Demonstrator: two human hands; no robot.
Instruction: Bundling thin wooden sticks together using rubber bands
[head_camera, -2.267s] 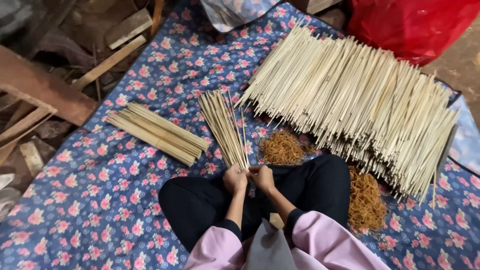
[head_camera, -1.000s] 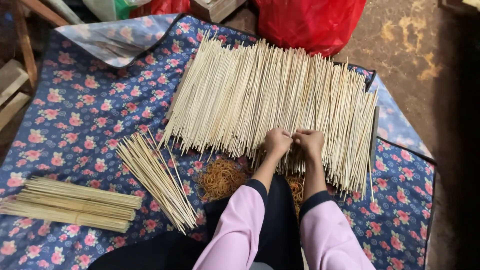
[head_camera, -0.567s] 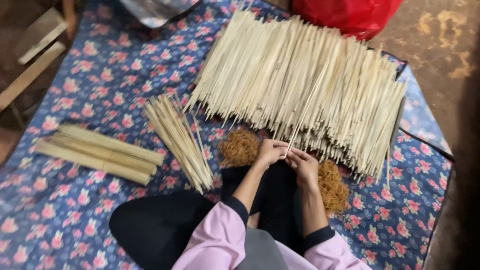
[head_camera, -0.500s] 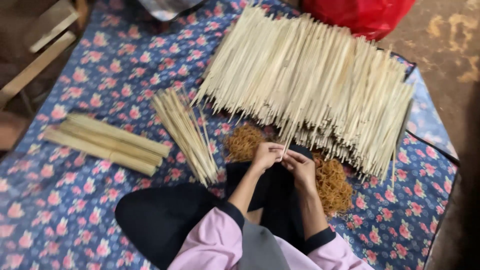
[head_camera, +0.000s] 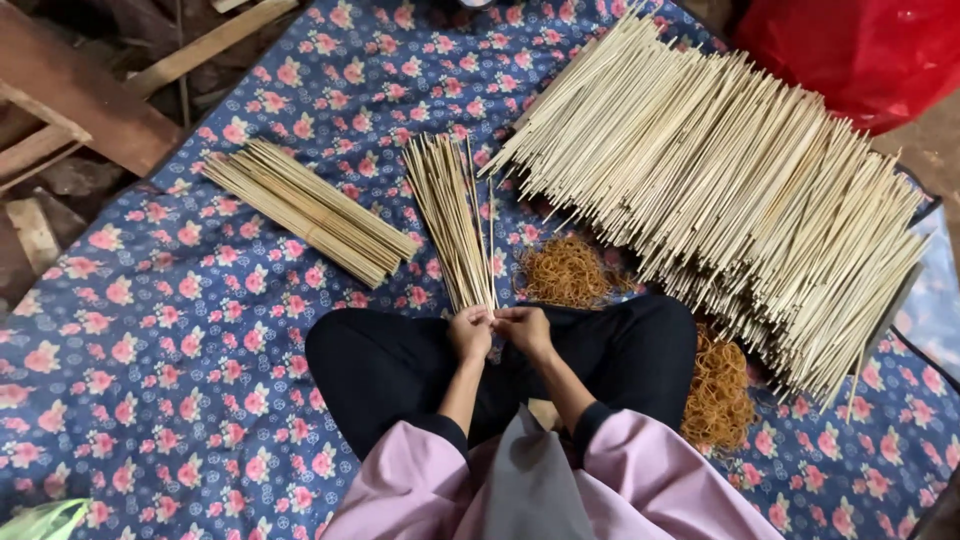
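I sit cross-legged on a blue cloth with pink flowers. My left hand and my right hand meet over my lap at the near end of a loose fan of thin pale sticks. Both pinch a stick's near end that lies with this fan. A big heap of the same sticks lies to the right. Two piles of tan rubber bands sit close by, one just beyond my right hand, the other by my right knee.
Tied bundles of sticks lie on the cloth to the left. Wooden planks and scraps lie past the cloth's left edge. A red plastic bag sits at the far right, beyond the heap.
My hands left the big heap with a stick and came back over my lap to the small fan. The view swung left with them.
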